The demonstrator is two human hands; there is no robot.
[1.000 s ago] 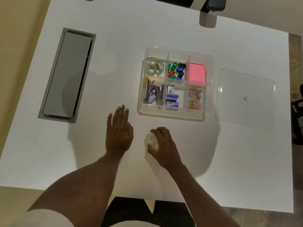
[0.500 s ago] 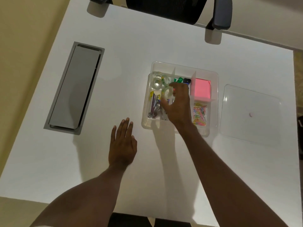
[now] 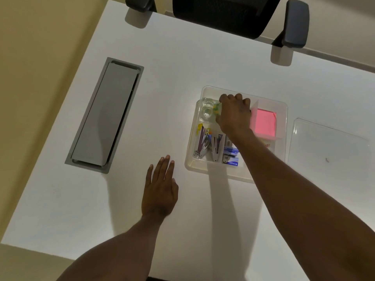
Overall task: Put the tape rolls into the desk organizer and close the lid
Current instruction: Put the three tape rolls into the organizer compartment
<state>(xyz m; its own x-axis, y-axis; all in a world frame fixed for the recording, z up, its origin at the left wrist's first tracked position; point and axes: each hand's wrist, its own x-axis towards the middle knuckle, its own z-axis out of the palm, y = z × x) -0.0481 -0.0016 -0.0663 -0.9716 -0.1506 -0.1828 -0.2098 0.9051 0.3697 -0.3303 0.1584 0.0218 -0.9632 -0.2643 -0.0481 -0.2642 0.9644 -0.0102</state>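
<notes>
The right hand (image 3: 234,114) is reaching into the far-left compartment of the clear desk organizer (image 3: 205,166), its fingers curled down over a tape roll (image 3: 216,108) whose greenish edge is just showing at the fingertips; whether the grip is pinching that roll or letting it go I cannot tell, since the knuckles are hiding the contact; two more clear tape rolls (image 3: 207,110) are lying in the same compartment, just beside the hand; the left hand (image 3: 160,191) is lying flat and spread on the white worktop (image 3: 182,63), holding nothing; the lid (image 3: 328,142) is lying off on the worktop to the right of the organizer, apart from it; judging by their look, the rolls are light, rigid rings with glossy, slippery sides, so a pinch across the outer rim or a finger hooked through the core is probably suiting them best; the lid is looking thin, stiff and smooth, likely a little flexible, and is probably best taken by two opposite edges; the organizer itself is seeming light enough to slide when pressed, so steadying it with the free hand may be helping.
</notes>
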